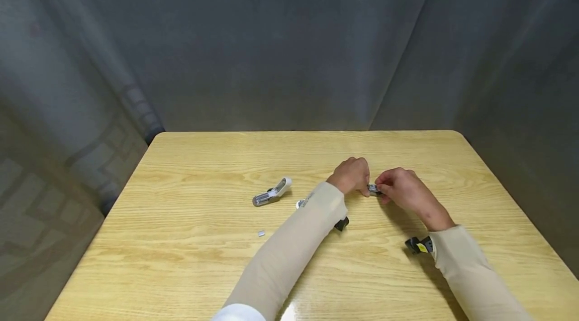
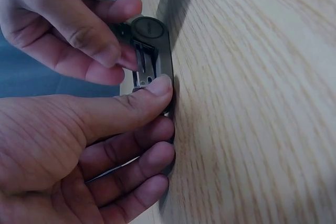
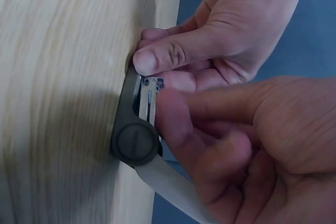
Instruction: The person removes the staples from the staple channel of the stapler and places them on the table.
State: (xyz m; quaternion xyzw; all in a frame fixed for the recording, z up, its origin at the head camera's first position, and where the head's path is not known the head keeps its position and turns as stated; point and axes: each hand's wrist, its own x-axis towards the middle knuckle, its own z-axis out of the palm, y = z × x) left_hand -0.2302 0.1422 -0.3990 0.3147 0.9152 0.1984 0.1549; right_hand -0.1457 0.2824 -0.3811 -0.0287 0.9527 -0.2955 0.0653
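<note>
A small stapler (image 3: 124,124) with a dark grey body and a round pivot stands folded open at the table surface. Its light-coloured arm (image 3: 170,184) swings away from the metal staple channel (image 3: 148,103). My left hand (image 1: 352,174) grips the far end of the body, thumb on top and fingers curled beneath. From the other side, my right hand (image 1: 404,189) pinches at the channel with bent thumb and fingers; these partly cover the metal in the right wrist view. Further left lies a second open stapler (image 1: 271,194), grey below with a white top.
A small silvery strip (image 1: 261,233) lies on the wooden table (image 1: 203,255), nearer the front. Something small and white (image 1: 299,204) shows partly behind the left sleeve (image 1: 294,240). Dark curtains (image 1: 271,49) hang beyond the table's back edge.
</note>
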